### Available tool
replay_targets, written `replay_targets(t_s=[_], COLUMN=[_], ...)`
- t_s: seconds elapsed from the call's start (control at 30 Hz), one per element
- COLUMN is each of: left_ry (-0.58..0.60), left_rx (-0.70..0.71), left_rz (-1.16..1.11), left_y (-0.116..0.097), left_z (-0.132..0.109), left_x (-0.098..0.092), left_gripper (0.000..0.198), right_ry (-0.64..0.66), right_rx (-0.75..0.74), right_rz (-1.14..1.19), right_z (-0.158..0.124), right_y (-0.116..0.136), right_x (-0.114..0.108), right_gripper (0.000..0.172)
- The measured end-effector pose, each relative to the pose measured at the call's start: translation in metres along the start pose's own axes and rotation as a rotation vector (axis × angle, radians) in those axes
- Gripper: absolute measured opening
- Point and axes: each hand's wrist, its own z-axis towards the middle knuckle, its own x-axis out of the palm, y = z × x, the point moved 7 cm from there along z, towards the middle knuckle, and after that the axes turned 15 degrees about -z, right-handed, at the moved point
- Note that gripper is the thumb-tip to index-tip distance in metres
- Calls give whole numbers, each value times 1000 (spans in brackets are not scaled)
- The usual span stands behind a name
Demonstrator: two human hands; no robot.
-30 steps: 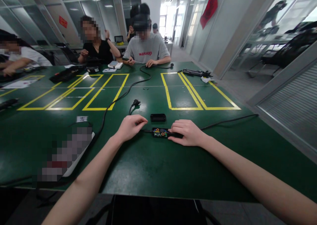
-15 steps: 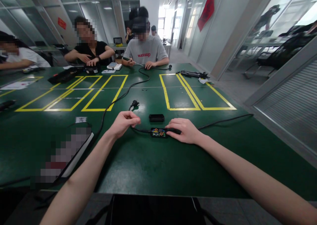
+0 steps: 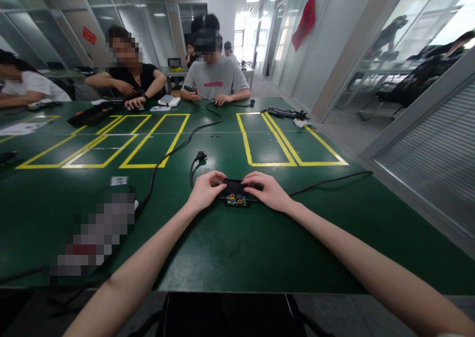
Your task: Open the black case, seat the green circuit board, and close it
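Between my hands is a black plastic case cover [image 3: 234, 186], its outer face now turned toward me. My left hand [image 3: 208, 188] pinches its left end, and my right hand [image 3: 267, 191] pinches the right end. Just below the cover, on the green table, lies the open lower half of a power adapter [image 3: 237, 202] with its circuit board and ring-shaped coils showing. A black cable [image 3: 326, 180] runs from it to the right, past my right hand. Beyond my left hand rests a black power plug [image 3: 201, 156] on a bent cord.
A blurred-out long object [image 3: 98, 233] lies at the left, near a small number label [image 3: 119, 180]. Yellow tape rectangles [image 3: 250, 144] mark the table [image 3: 193, 258]. Across it, a person in a grey shirt [image 3: 215, 77] holds a screwdriver; a folded black tripod [image 3: 285, 113] lies at the right.
Both hands have come together on the cover, which was lying behind the adapter, and lifted it closer. My right hand has left the adapter's cable end. The view shifts slightly.
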Motion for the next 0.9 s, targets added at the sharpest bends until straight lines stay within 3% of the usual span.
replay_targets(t_s=[0.13, 0.4, 0.73, 0.9], left_ry=[-32, 146, 288, 377], left_rx=[-18, -142, -88, -16], left_rz=[-261, -333, -270, -121], left_y=[-2, -3, -15, -21], left_z=[-1, -9, -21, -26], left_x=[-2, 5, 9, 11], left_gripper=[37, 28, 23, 35], right_ry=[-7, 91, 64, 89], right_rx=[159, 154, -44, -185], right_rz=[234, 202, 189, 117], right_z=[-1, -8, -13, -16], right_y=[-5, 5, 22, 32], right_x=[-2, -6, -14, -17], right_gripper=[32, 28, 12, 6])
